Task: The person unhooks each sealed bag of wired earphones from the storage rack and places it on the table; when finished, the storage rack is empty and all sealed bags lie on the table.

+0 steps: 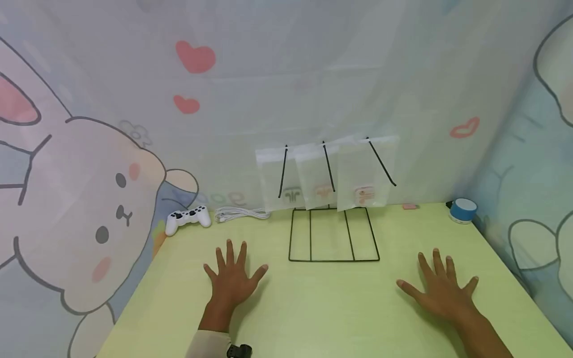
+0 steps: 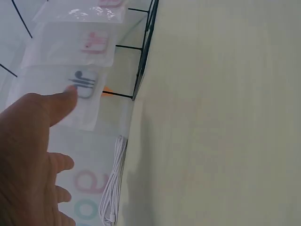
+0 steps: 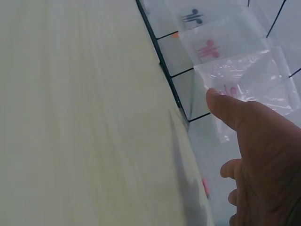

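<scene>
My left hand [image 1: 230, 283] is over the left half of the pale yellow-green table, fingers straight and spread, holding nothing. On the right side my right hand [image 1: 445, 293] is spread in the same way, also holding nothing. Between and beyond them is a black wire rack [image 1: 334, 260] whose base lies on the table. Clear bags hang in a row from its black prongs: a left bag [image 1: 270, 171], a middle bag [image 1: 309, 166] and a right bag [image 1: 353, 169]. Each holds a small item marked with an earphone shape, dark in the left bag and pinkish in the others.
At the back left lie a white game controller [image 1: 189, 219] and a coiled white cable [image 1: 239, 214]. A small pink item [image 1: 410, 206] lies at the back right, near a blue and white round object [image 1: 463, 211]. A printed curtain [image 1: 250, 89] stands behind the table.
</scene>
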The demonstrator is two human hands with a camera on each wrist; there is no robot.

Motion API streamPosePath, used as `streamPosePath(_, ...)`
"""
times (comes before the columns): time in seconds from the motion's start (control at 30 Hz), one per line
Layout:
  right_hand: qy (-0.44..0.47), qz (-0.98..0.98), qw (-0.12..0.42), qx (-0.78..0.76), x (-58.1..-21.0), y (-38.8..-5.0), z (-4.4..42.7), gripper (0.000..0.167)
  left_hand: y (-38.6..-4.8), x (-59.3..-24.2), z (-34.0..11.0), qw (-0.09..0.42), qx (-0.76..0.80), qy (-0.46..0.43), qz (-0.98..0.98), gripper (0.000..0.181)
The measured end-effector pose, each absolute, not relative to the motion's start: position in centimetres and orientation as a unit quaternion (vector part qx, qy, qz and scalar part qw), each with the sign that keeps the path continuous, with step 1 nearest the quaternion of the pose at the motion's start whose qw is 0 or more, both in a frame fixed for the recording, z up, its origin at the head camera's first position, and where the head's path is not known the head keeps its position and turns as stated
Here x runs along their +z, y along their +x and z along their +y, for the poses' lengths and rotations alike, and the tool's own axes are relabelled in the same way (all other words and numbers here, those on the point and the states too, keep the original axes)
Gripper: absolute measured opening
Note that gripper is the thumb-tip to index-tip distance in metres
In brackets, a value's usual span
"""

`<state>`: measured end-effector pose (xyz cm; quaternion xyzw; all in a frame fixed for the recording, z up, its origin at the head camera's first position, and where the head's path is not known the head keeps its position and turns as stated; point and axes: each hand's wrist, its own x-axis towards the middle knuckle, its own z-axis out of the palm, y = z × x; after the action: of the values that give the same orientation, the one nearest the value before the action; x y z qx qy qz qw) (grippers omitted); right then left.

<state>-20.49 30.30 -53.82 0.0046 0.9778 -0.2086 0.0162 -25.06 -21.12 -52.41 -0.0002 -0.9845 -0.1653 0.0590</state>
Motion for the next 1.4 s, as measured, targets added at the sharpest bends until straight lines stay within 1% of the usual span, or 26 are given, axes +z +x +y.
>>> streamPosePath(0.2, -0.019, 0.972, 0.017, -0.235, -53.8, -23.0, 29.5, 0.111, -26.7, -51.7, -21.1, 0.064, -0.200, -0.011, -0.978, 0.097)
streamPosePath(0.33, -0.034, 0.968, 0.018, -0.249, -54.0, -24.5, 28.8, 0.108, -27.9, -51.4, -20.9, 0.069, -0.257, -0.021, -0.964, 0.095)
streamPosePath(0.53, -0.048, 0.962, 0.012, -0.268, -54.4, -26.0, 27.4, 0.103, -29.8, -51.4, -20.9, 0.095, -0.315, -0.042, -0.943, 0.090)
streamPosePath(0.83, -0.051, 0.957, 0.000, -0.286, -54.9, -27.2, 26.0, 0.095, -32.6, -51.4, -20.1, 0.121, -0.385, -0.063, -0.913, 0.085)
streamPosePath(1.03, -0.055, 0.956, -0.001, -0.288, -55.6, -28.0, 25.8, 0.090, -34.1, -51.1, -19.3, 0.165, -0.450, -0.098, -0.872, 0.076)
streamPosePath(1.4, -0.061, 0.957, -0.018, -0.282, -55.8, -27.8, 26.0, 0.083, -36.9, -49.2, -18.9, 0.152, -0.458, -0.126, -0.867, 0.076)
